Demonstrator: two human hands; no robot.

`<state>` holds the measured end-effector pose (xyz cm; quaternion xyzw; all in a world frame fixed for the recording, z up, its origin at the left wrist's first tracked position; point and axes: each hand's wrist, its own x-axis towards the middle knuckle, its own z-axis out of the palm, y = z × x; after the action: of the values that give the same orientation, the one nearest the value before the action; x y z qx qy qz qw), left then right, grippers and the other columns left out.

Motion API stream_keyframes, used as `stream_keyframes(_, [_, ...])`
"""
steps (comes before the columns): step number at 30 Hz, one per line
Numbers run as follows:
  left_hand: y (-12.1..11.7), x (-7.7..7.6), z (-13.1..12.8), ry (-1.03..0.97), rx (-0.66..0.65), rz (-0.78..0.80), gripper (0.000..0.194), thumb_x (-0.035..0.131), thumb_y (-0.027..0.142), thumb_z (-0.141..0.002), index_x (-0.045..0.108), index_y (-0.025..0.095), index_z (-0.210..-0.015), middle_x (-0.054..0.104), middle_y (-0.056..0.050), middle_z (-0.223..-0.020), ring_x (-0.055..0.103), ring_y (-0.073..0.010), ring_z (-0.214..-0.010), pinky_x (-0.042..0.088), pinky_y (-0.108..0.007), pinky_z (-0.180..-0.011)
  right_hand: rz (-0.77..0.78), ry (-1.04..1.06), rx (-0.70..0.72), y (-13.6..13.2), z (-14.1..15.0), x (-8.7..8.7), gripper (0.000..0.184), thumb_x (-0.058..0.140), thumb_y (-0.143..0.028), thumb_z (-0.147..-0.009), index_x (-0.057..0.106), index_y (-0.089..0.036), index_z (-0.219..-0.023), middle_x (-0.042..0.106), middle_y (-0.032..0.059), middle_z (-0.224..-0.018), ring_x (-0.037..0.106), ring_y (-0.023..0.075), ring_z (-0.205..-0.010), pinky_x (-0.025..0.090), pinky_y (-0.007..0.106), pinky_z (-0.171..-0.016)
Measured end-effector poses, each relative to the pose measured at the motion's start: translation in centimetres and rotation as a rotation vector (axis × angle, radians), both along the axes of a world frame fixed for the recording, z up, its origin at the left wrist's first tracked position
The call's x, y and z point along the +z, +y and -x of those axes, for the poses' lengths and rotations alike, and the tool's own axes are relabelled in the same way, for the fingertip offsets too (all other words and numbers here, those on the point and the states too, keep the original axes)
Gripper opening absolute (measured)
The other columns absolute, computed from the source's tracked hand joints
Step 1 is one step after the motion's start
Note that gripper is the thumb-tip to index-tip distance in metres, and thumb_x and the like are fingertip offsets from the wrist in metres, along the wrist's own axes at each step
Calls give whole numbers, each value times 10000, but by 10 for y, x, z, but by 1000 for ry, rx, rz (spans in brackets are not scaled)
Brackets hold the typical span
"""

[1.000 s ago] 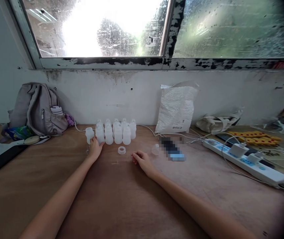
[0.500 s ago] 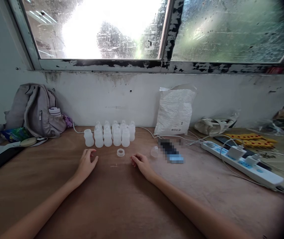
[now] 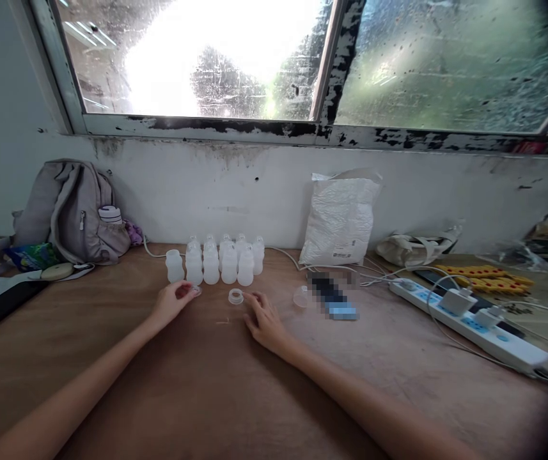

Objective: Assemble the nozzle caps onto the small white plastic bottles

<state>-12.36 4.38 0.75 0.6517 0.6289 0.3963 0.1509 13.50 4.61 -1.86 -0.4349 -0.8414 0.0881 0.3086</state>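
My left hand (image 3: 172,303) is closed in a pinch on a small translucent piece (image 3: 196,291), too small to make out, just in front of the bottles. My right hand (image 3: 265,322) is open with its fingers apart, the fingertips beside a white bottle collar ring (image 3: 236,296) on the table; whether they touch it I cannot tell. Several frosted baby bottles (image 3: 211,265) stand upright in rows behind the hands. At the left end of the front row, one bottle (image 3: 174,266) has no top on. A clear dome cap (image 3: 300,296) lies right of my right hand.
A blurred-out phone-like object (image 3: 335,299) lies right of the cap. Farther right are a white power strip (image 3: 465,322) with plugs and cables, and yellow parts (image 3: 489,281). A white plastic packet (image 3: 339,220) leans on the wall; a grey backpack (image 3: 75,214) sits at left.
My left hand has gone from open to pinching the small translucent piece near the bottles. The fingers of my right hand have spread and reached toward the ring. The view has shifted slightly.
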Motion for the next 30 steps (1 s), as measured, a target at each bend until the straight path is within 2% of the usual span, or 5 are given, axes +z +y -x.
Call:
stream_keyframes(7, [-20,16,-69,5,-405,-52,252,562,385,-712,613,184,-854,638,-12,-782,563,-137,-688,439,-230,-621,-23,-131,5,20,16,-7,275,443,-219,-798,478,-183,-1069,455,143,-1171,408,263,-1099,341,447,-873])
stream_keyframes(15, [-12,-10,-69,10,-480,54,333,610,271,-670,559,211,-993,624,-36,-869,565,-185,-831,424,-319,-784,38,464,77,14,4,8,244,455,-263,-814,390,-202,-1042,538,66,-981,528,169,-905,426,312,-779])
stream_keyframes(19, [-6,-19,-61,-214,-559,98,600,620,136,-594,410,228,-1148,555,-66,-1062,516,-201,-977,409,-322,-817,-27,306,245,-1,8,15,356,497,-255,-783,366,-194,-1108,513,88,-1044,497,182,-960,387,320,-827])
stream_keyframes(24, [0,-19,-53,-562,-440,180,473,523,96,-594,441,187,-1051,519,-85,-1039,504,-194,-971,427,-312,-778,5,-18,249,-1,15,11,462,549,-273,-729,359,-179,-1139,556,96,-1021,492,231,-981,288,404,-874])
stream_keyframes(30, [-4,-18,-56,-455,-491,180,373,540,105,-613,499,179,-976,557,-62,-961,514,-188,-956,433,-308,-774,41,-89,204,-1,15,15,459,531,-259,-717,374,-187,-1142,561,87,-1032,481,239,-984,237,399,-888])
